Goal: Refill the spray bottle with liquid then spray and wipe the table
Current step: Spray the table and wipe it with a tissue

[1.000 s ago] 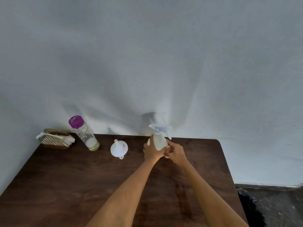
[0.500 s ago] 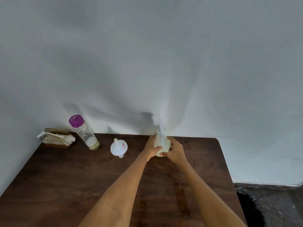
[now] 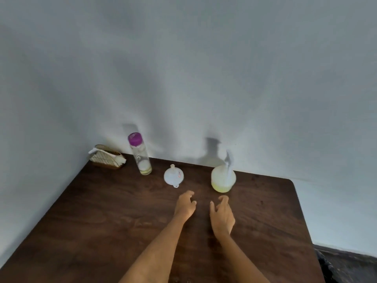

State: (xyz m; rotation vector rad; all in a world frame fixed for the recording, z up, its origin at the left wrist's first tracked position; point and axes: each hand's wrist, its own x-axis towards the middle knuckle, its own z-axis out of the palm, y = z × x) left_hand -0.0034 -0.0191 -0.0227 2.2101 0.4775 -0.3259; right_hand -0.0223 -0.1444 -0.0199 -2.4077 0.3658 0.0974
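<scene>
Two empty hands hover above the dark wooden table (image 3: 102,221).
Head view: left hand (image 3: 185,205) and right hand (image 3: 222,216), fingers loosely spread, sit near the translucent spray bottle (image 3: 223,178), its sprayer seemingly loose, the white plastic funnel (image 3: 173,176) beside it, ready for filling.

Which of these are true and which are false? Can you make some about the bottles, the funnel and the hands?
1. Both hands are holding the spray bottle. False: the left hand and the right hand hover apart from it, holding nothing.
2. The tall bottle has a purple cap. True.
3. The white funnel sits between the tall bottle and the spray bottle. True.
4. The basket is at the table's right edge. False: it is in the far left corner of the table.
5. The spray bottle lies on its side. False: it stands upright.
</scene>
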